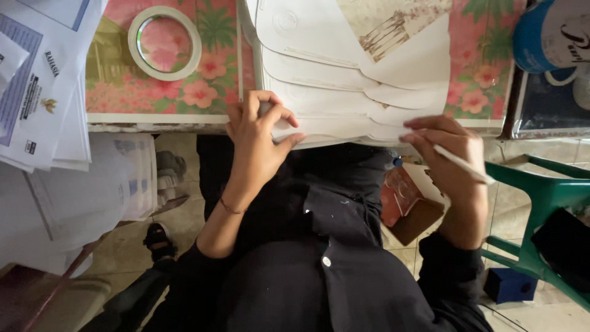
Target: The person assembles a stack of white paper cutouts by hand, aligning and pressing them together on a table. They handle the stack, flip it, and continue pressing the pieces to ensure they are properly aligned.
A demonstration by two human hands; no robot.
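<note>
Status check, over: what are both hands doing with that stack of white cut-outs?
Left hand pinching the near edge of the white card cut-outs. Right hand holding a thin white stick at the stack's right corner. Tape roll lies clear.
</note>
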